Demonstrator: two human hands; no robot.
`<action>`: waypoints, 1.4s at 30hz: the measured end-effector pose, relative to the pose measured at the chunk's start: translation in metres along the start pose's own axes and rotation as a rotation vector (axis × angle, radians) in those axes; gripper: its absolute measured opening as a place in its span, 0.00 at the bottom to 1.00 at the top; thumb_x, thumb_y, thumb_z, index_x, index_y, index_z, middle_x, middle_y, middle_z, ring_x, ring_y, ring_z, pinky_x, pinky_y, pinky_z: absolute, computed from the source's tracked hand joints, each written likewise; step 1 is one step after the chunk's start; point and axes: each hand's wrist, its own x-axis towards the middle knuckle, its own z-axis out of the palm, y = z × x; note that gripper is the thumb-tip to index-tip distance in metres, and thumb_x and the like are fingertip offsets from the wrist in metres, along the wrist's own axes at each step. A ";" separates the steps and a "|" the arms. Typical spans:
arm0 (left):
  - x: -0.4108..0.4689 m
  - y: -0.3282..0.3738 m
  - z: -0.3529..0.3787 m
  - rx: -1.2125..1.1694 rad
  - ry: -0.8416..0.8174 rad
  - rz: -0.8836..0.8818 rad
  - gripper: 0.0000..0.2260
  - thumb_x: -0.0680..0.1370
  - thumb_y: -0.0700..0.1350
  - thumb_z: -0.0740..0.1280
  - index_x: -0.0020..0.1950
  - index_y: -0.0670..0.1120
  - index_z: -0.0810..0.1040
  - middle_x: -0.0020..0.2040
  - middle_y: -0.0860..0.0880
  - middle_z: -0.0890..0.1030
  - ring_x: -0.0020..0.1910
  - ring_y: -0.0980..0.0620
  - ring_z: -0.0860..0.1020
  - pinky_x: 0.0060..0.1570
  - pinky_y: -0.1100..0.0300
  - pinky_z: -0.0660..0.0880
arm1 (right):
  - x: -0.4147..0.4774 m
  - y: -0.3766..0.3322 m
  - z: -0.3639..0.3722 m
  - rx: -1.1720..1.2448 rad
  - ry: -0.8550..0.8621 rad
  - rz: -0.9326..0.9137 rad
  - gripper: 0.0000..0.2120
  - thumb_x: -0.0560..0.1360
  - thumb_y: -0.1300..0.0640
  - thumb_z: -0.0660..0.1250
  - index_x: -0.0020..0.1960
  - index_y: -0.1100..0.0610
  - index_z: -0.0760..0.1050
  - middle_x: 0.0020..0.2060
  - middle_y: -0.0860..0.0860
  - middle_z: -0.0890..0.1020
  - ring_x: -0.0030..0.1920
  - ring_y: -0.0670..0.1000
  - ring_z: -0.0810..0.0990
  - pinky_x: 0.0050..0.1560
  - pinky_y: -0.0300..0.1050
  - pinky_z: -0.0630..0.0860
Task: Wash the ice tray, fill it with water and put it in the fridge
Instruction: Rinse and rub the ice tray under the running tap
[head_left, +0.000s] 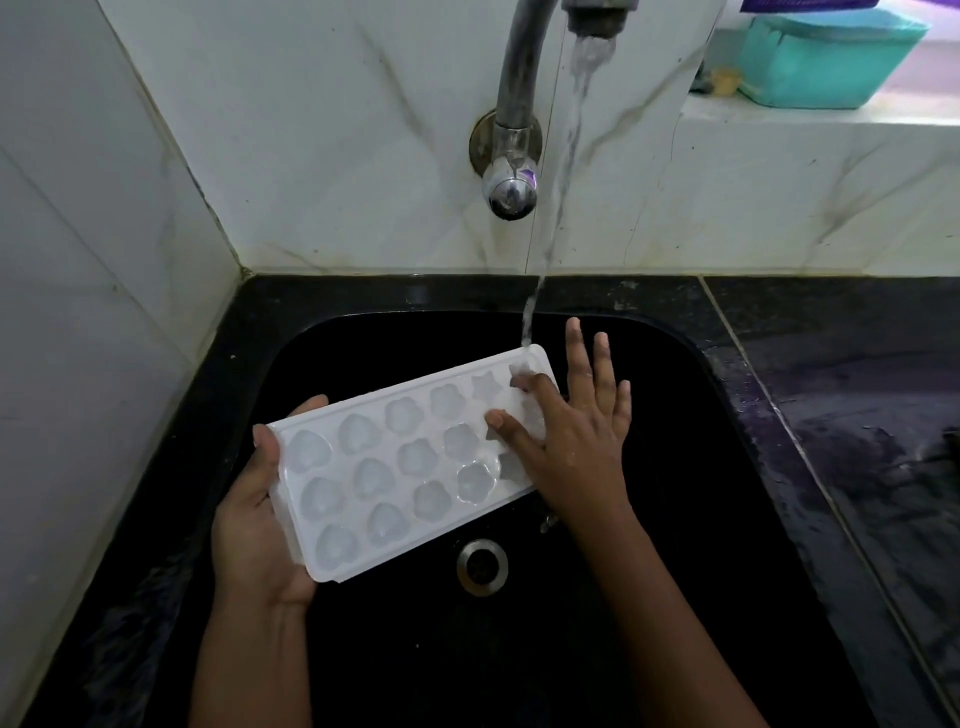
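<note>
A white plastic ice tray (395, 467) with heart, flower and star moulds is held over the black sink (649, 519), cavities facing up, its far end raised. My left hand (254, 525) grips the tray's near left end, thumb over the rim and palm underneath. My right hand (576, 415) lies flat on the tray's far right end, with straight fingers; the thumb and index finger touch the star moulds. Water runs from the steel tap (519, 114) in a stream (563, 156) that lands on the tray's far corner.
The sink's drain (482, 566) sits just below the tray. A wet black counter (857, 415) runs along the right. White marble tiles (322, 130) back the sink, and a teal container (826, 57) stands on the ledge at top right.
</note>
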 end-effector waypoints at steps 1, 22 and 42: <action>0.000 0.000 0.000 0.005 -0.007 -0.003 0.19 0.75 0.60 0.60 0.51 0.52 0.86 0.54 0.46 0.85 0.49 0.45 0.84 0.38 0.50 0.81 | -0.001 0.000 0.000 -0.012 0.003 0.019 0.24 0.72 0.31 0.57 0.62 0.42 0.72 0.75 0.43 0.37 0.74 0.46 0.30 0.67 0.48 0.26; 0.000 0.000 -0.003 0.010 -0.032 -0.027 0.19 0.75 0.60 0.60 0.52 0.52 0.86 0.54 0.46 0.85 0.49 0.44 0.84 0.38 0.49 0.81 | 0.003 0.012 0.002 -0.008 -0.064 -0.031 0.25 0.70 0.30 0.58 0.61 0.43 0.72 0.74 0.42 0.34 0.72 0.44 0.26 0.67 0.49 0.25; 0.022 -0.076 0.064 -0.004 -0.013 -0.211 0.23 0.76 0.56 0.63 0.68 0.47 0.75 0.60 0.43 0.82 0.56 0.43 0.82 0.45 0.47 0.82 | 0.008 0.077 -0.050 0.391 0.129 0.477 0.36 0.69 0.46 0.74 0.72 0.48 0.62 0.63 0.54 0.74 0.61 0.57 0.74 0.61 0.58 0.72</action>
